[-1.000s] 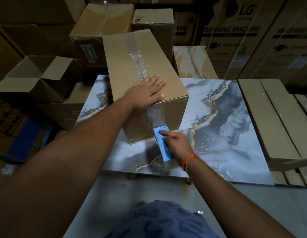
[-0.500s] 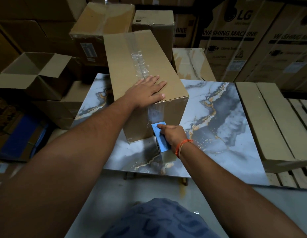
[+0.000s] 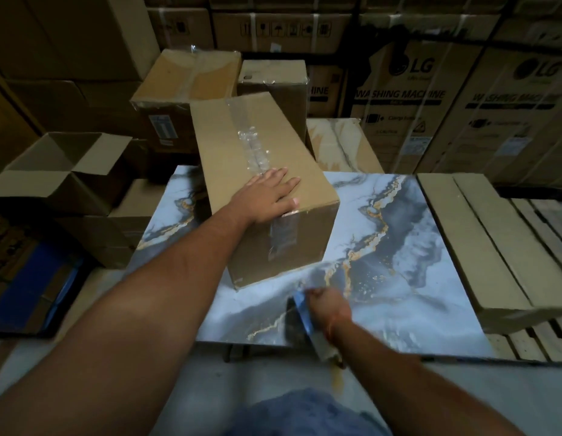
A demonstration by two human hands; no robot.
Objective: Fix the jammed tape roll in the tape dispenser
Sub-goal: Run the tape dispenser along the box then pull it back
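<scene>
So the step in hand looks like the dispenser being pulled clear of the box so the jam can actually be dealt with. The blue plastic hand-held tape dispenser (image 3: 303, 313) is gripped in the right hand (image 3: 328, 306), low over the near edge of the marble-patterned blue-grey bench (image 3: 408, 247), apart from the box's near face. Everything around that hand is motion-blurred, so the fingers can be read as wrapped round the dispenser body, but exactly how can't be told.

The left hand (image 3: 270, 196) is laid flat and open on top of the long brown cardboard box (image 3: 242, 158), fingers spread at the near edge, nothing gripped, just pressing the box down. A strip of clear packing tape (image 3: 253, 146) runs along the box's top seam, visibly wrinkled and bunched partway, and folds down over the near face in a ragged end.

As for the dispenser itself: only a blue plate and a darker, greyish part below it can be made out. The tape roll isn't clearly visible, so where it's stuck can't be said.

Next move, probably: the dispenser would need to be turned over where it can be seen, and the left hand freed from the box so the roll can be reseated and the loose end rethreaded. Two hands are called for, really.
</scene>
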